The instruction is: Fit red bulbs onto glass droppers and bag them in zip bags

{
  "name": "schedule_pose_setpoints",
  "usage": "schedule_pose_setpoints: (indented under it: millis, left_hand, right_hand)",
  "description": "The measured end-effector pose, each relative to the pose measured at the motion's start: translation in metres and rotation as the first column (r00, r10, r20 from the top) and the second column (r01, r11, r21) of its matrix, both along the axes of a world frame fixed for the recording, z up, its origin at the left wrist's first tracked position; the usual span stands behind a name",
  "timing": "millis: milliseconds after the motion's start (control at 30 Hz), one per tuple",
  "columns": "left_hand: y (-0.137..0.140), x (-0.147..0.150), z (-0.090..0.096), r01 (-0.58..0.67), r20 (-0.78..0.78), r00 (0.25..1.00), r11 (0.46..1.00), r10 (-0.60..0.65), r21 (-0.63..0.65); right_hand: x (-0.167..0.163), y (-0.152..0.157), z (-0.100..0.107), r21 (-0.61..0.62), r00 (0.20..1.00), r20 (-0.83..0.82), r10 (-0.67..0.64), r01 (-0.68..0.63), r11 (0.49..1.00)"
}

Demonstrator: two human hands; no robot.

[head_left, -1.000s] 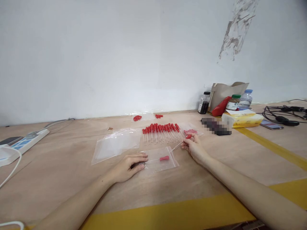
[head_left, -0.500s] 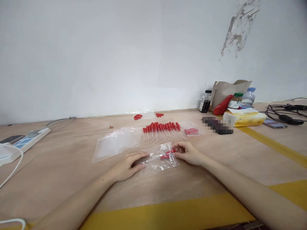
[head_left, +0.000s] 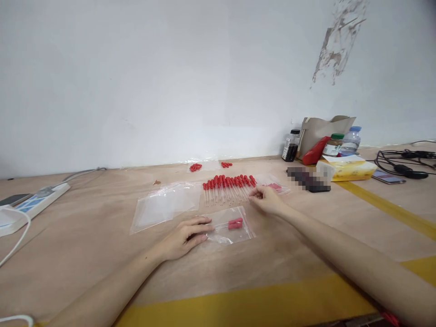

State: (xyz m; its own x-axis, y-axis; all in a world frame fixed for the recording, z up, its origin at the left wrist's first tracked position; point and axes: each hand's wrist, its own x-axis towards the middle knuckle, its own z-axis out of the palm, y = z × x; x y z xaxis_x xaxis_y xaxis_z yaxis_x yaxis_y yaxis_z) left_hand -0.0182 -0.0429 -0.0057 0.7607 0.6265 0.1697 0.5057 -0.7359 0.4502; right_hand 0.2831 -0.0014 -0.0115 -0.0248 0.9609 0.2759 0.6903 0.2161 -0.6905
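Note:
A clear zip bag (head_left: pixel 223 234) lies flat on the table with red-bulbed droppers (head_left: pixel 235 223) inside, their thin clear stems pointing left. Resting on the bag's left end is my left hand (head_left: pixel 187 234), its fingers stretched out and spread. Behind the bag, a row of several droppers (head_left: pixel 226 182) has its red bulbs toward the wall. My right hand (head_left: pixel 267 200) is at the right end of this row, fingers curled with the tips together beside the stems. Whether it pinches a stem is hidden.
Flat clear bags (head_left: pixel 166 204) lie left of the row. Behind my right hand is a bag of red bulbs (head_left: pixel 275 187). Loose red bulbs (head_left: pixel 195 167) lie near the wall. A yellow tissue pack (head_left: pixel 354 170) and bottles stand right, a power strip (head_left: pixel 37 202) left.
My right hand has left the zip bag's opening and moved away to the right end of the dropper row. The droppers now lie fully inside the bag. My left hand stays on it.

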Motion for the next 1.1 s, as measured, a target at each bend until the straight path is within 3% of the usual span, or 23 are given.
schedule_pose_setpoints:
  millis: [133,300,500,667,833,900,1000,1100]
  left_hand:
    - [-0.001,0.0,0.001,-0.007,-0.01,1.0,1.0,0.007,-0.01]
    - [-0.001,0.001,0.001,-0.003,-0.02,1.0,1.0,0.003,0.0]
    - [-0.002,0.002,-0.001,0.001,0.025,1.0,1.0,-0.001,0.004]
    - [-0.001,0.001,-0.002,-0.005,0.015,1.0,1.0,0.005,-0.001]
    - [0.0,0.001,-0.001,-0.007,0.005,1.0,1.0,0.007,0.009]
    - [0.0,0.001,-0.001,-0.011,-0.007,1.0,1.0,0.011,0.006]
    - [0.001,0.001,-0.002,-0.009,-0.007,1.0,1.0,0.009,0.003]
    - [0.003,0.001,-0.004,-0.009,0.002,1.0,1.0,0.009,0.008]
  right_hand:
    - [-0.013,0.036,0.01,0.041,0.97,0.184,-0.158,0.153,0.987]
    - [-0.04,0.069,0.01,-0.003,0.939,0.236,-0.252,0.26,0.966]
    - [-0.053,0.083,0.011,-0.085,0.921,0.243,-0.305,0.333,0.939]
    - [-0.046,0.082,0.024,-0.126,0.944,0.173,-0.282,0.305,0.944]
    - [-0.015,0.047,0.031,-0.111,0.985,0.041,-0.166,0.17,0.979]
    - [-0.001,0.026,0.023,-0.096,0.983,-0.147,-0.108,0.094,0.991]
    - [0.014,0.002,0.003,-0.012,0.874,-0.479,-0.078,0.082,0.997]
    - [0.019,-0.01,-0.013,-0.01,0.748,-0.651,-0.13,0.162,0.987]
